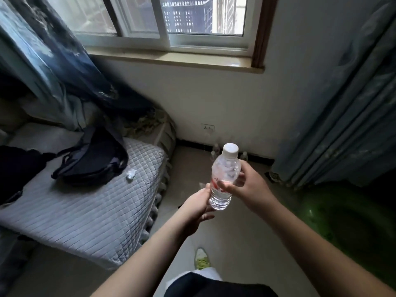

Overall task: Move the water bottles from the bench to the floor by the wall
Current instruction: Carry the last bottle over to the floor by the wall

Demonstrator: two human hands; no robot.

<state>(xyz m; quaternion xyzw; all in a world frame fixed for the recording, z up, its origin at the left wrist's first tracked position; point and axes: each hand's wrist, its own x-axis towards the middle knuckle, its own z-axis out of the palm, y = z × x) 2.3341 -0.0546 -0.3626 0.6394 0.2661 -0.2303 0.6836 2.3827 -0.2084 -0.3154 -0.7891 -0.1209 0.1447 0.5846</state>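
Quilted bench point(90, 202) beside tiled floor point(240, 228)

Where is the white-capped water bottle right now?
In the head view, the water bottle is mid-air, centre frame, between the left hand and right hand, right of the bench.

No words, numbers or signs can be read here. The water bottle point(224, 179) has a label with a bit of red on it, but the marks are too blurry and too small to make out, and fingers cover part of it. The white cap point(230, 150) has nothing written on it that can be seen. The wall socket point(207, 126) shows no letters. The dark bag point(92, 156) on the bed shows no name or logo.
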